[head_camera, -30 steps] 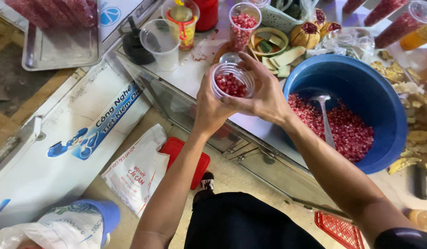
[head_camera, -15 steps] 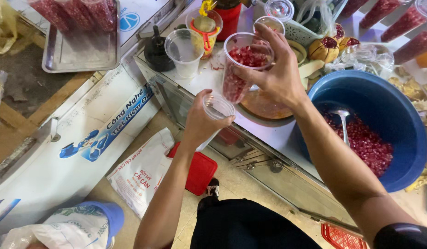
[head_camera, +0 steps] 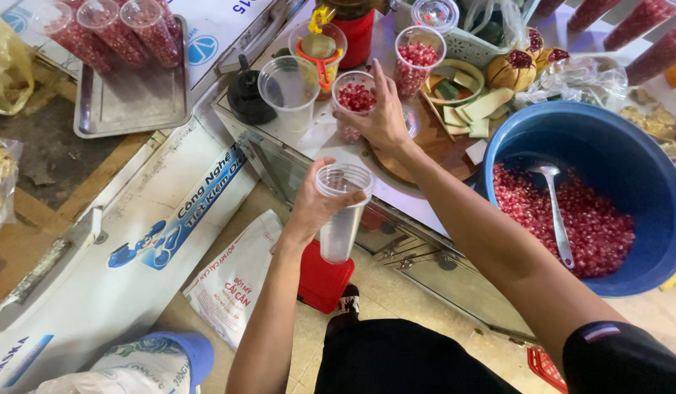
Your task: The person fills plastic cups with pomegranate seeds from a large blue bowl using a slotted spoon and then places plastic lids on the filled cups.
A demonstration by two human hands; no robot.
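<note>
L hand is wrapped round an empty clear plastic cup, held upright off the counter edge, over the floor, approx frame centre. R hand at 12 o'clock from it, fingers closed on the rim of a filled cup of red pomegranate seeds standing on the white counter. The two hands are apart, one cup each.

Near, at 6–7 o'clock: red stool on the tiled floor, white printed sack beside it.

At 3 o'clock: big blue tub w/ loose seeds & a metal ladle lying in them.

Mid, 11 o'clock of the filled cup: another empty cup, then a cup w/ an orange-red tool in it. At 1 o'clock: second seed cup, wooden board, bowl of cut rinds.

Far, 10 o'clock: steel tray w/ three filled cups lying at its far end. Far 1–2 o'clock: halved pomegranates.
</note>
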